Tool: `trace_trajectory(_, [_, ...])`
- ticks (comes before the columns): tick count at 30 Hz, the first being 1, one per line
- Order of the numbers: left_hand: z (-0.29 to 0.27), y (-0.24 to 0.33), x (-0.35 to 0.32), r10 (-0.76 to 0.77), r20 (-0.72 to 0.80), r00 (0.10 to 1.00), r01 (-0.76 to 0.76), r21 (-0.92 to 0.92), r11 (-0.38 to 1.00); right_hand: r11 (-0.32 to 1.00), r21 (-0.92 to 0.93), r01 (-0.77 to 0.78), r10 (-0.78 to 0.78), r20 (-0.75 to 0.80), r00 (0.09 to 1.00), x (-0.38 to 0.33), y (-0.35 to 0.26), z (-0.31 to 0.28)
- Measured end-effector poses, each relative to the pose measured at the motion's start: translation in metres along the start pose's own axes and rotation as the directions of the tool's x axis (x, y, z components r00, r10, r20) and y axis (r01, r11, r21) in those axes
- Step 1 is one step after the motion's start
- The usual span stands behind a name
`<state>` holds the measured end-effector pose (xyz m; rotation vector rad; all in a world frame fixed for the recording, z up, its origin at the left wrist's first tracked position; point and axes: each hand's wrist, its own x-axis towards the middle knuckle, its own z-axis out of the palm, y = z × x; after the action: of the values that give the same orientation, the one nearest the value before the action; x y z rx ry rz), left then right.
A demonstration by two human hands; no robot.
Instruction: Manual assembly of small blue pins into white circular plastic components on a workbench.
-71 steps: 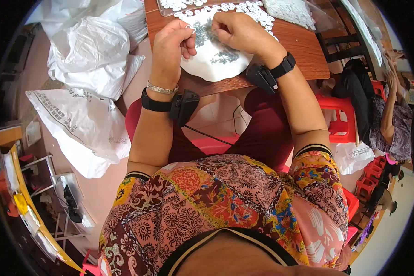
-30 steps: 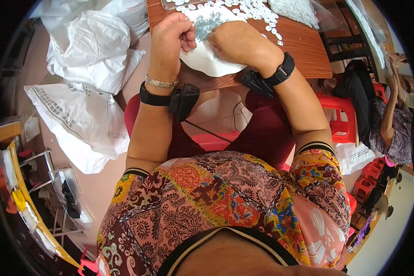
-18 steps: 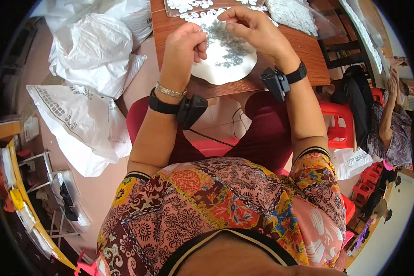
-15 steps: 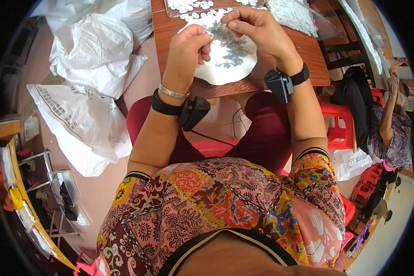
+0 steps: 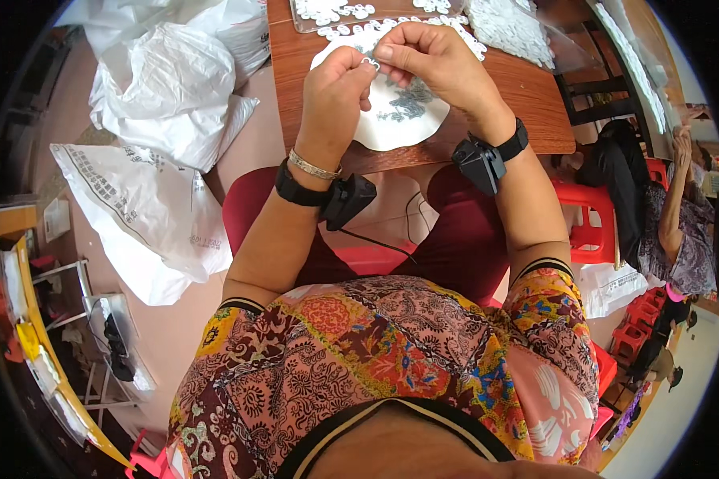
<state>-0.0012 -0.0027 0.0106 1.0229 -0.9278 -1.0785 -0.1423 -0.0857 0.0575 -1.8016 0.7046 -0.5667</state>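
My left hand (image 5: 333,94) is closed in a pinch on a small white ring-shaped piece (image 5: 371,63). Beside it, my right hand (image 5: 446,67) pinches with thumb and forefinger at the same spot, its fingertips meeting the piece; anything else between them is too small to name. Below both hands lies a white plate with a wavy rim (image 5: 399,140), bearing a pile of small dark grey pieces (image 5: 411,104). Several white ring-like pieces (image 5: 335,32) sit along the plate's far side, partly hidden by my hands.
The brown wooden table (image 5: 527,112) also carries a clear tray (image 5: 303,24) of white pieces and a clear bag (image 5: 510,33) full of them. White sacks (image 5: 164,92) stand on the floor at left. Red stools (image 5: 587,219) and another person (image 5: 679,231) are at right.
My right hand has moved left and slightly down, bringing its fingertips to the white piece in my left hand. The left hand has shifted slightly right.
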Motion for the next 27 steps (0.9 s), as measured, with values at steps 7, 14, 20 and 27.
trace_trajectory(7, [-0.0025, -0.0035, 0.0013, 0.023, 0.012, 1.0, -0.024, 0.082, 0.996, 1.0, -0.016, -0.001, 0.001, 0.019, 1.0, 0.0008, 0.0035, 0.0015])
trace_trajectory(14, [0.0003, -0.0033, -0.0011, 0.045, -0.003, 0.999, -0.044, 0.143, 0.989, 0.999, -0.048, 0.005, -0.002, 0.058, 0.998, 0.0007, 0.0069, 0.0015])
trace_trajectory(20, [0.0017, -0.0061, -0.0044, 0.07, -0.02, 0.997, -0.067, 0.139, 0.988, 0.993, -0.115, 0.015, -0.01, 0.037, 0.999, -0.0002, 0.0062, 0.0047])
trace_trajectory(27, [-0.0021, -0.0011, -0.0006, 0.046, 0.004, 0.999, -0.047, 0.101, 0.994, 0.999, 0.023, -0.025, 0.024, 0.045, 0.999, -0.0004, 0.0053, -0.0011])
